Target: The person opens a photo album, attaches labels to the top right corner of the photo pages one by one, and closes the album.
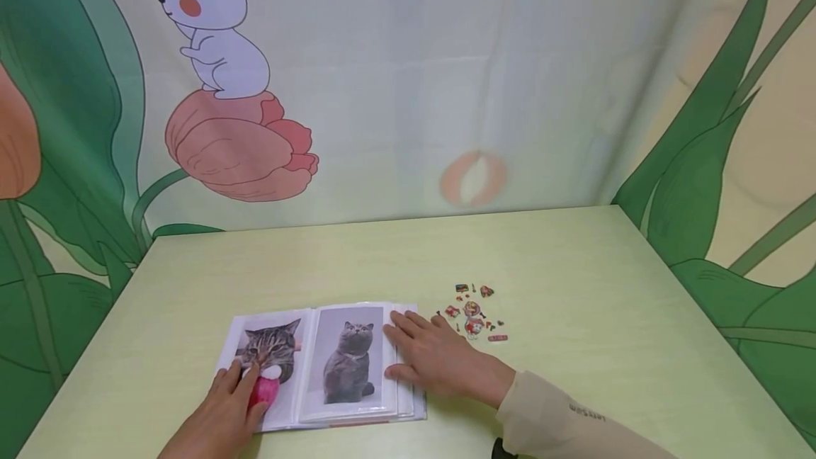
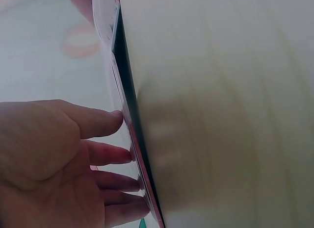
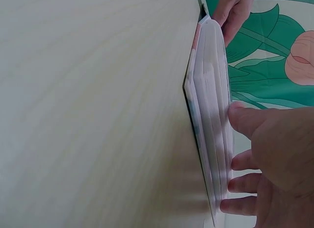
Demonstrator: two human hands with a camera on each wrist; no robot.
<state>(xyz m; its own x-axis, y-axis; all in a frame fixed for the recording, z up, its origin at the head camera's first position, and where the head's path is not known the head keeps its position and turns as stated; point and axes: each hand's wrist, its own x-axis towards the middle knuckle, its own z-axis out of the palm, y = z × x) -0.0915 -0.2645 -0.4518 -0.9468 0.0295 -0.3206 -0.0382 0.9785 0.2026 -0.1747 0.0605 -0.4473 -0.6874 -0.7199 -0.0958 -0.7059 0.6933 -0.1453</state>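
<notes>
A photo album (image 1: 287, 406) lies spread on the table. Its left page carries a tabby cat photo (image 1: 270, 340) with a pink and white patch, partly covered by my left hand (image 1: 219, 406). On the right page is a grey cat photo (image 1: 349, 363). My left fingers rest on the left page, and the left wrist view shows their tips touching it. With fingers spread, my right hand (image 1: 440, 358) presses the right page's outer edge. In the right wrist view, that hand's thumb and fingertips touch the top of the page stack (image 3: 211, 86).
Several small colourful stickers (image 1: 473, 309) are scattered on the table (image 1: 574, 289), just beyond my right hand. A curtain with a printed rabbit (image 1: 226, 55) and plants hangs behind the table. A dark band (image 1: 502, 449) shows near the right sleeve.
</notes>
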